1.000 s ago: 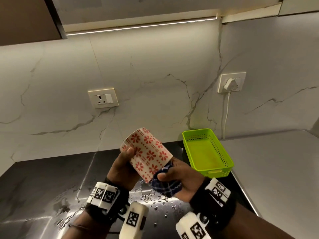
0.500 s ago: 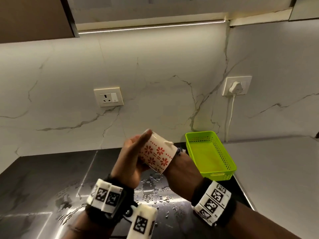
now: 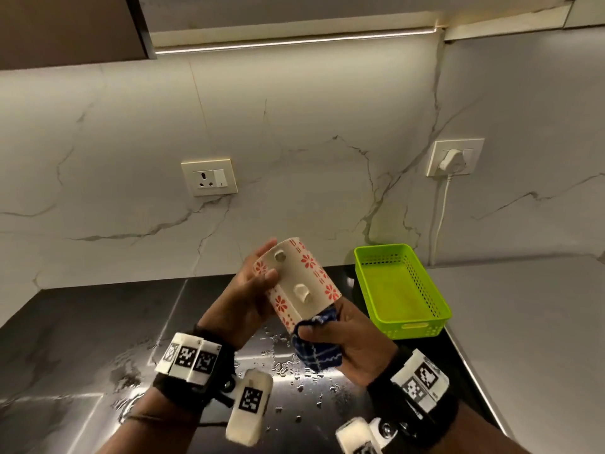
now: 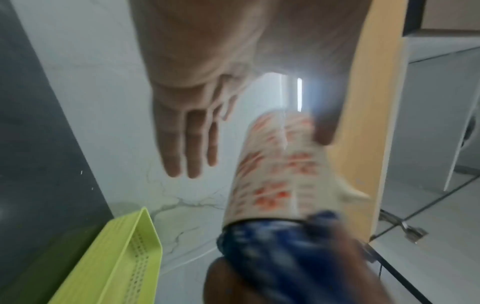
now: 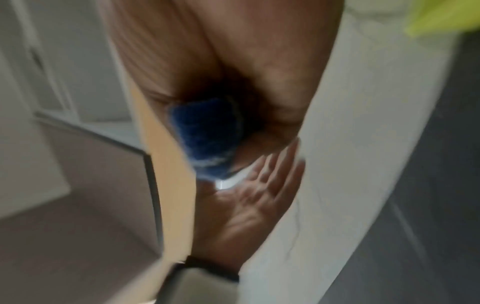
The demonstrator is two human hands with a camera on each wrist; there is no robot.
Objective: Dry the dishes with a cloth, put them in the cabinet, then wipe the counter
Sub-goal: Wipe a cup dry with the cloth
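we're in the drying step here, and it's the mug point(image 3: 296, 285) getting the treatment. it's up in the air between both hands, above the wet dark tabletop point(image 3: 82, 322), tilted with its mouth pointing down toward the person. two little stubs show on its side where a handle would sit, so no loop to hook a finger through.

left hand point(image 3: 244, 299) is at the closed end of the mug. from the left wrist view the fingers point(image 4: 187, 144) are straight and together, apart from the mug wall, with only the thumb point(image 4: 324, 133) pressed on it, so that hand is steadying rather than clamping.

right hand point(image 3: 347, 339) is closed around the blue checked cloth point(image 3: 317, 345), and the cloth is stuffed into the mug's mouth. my read: the inside is being wiped, both wrist views blur as if the work is quick.

green basket point(image 3: 399, 290) sits just to the right on the tabletop, nothing visible in it. water droplets point(image 3: 294, 371) lie scattered under the hands.

what's next, as i judge it: finish the twist inside, pull the cloth out, then get a firmer left-hand wrap on the smooth wall before lifting it to the cabinet point(image 3: 65, 27) up top left. the thumb-only hold looks slippery for that trip. the counter wipe comes last, and those droplets say it's needed.
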